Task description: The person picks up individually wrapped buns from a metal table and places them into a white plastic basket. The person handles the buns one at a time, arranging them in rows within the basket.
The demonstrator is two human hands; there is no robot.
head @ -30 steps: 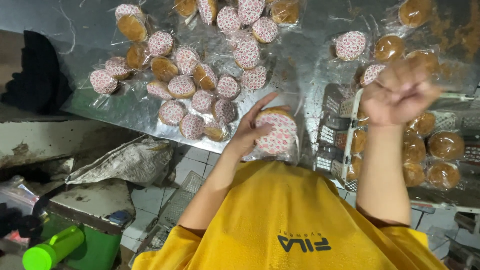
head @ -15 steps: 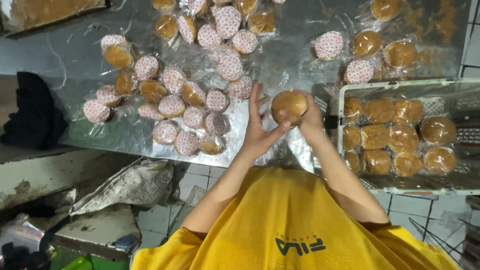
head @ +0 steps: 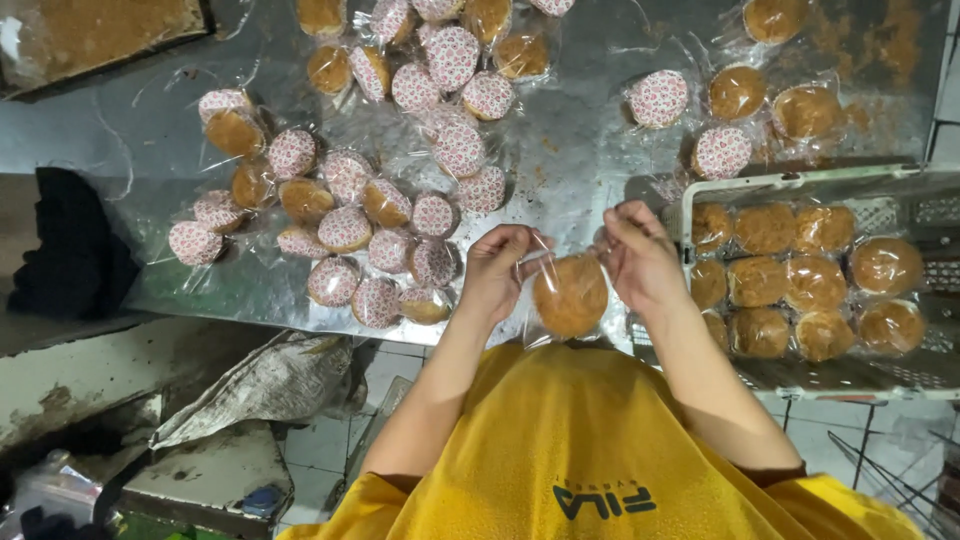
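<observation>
Here both hands, left (head: 495, 270) and right (head: 640, 258), pinched shut on wrapped bun (head: 570, 295).

Metal table (head: 580, 160): bare strip down the middle, passable. Wrapped cakes (head: 350, 230) crowd the left half toward the near edge; small cluster (head: 740, 100) at the far right corner. Crate (head: 800, 185) blocks the right edge.

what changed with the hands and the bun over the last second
A second ago the right hand was raised in a fist over the crate while the left hand alone held a bun against its patterned wrapper. The right hand came down and across to join it. Now both hands pinch the clear bag around the bun, brown side showing. The wrapped buns on the metal table and those in the crate lie as before.
</observation>
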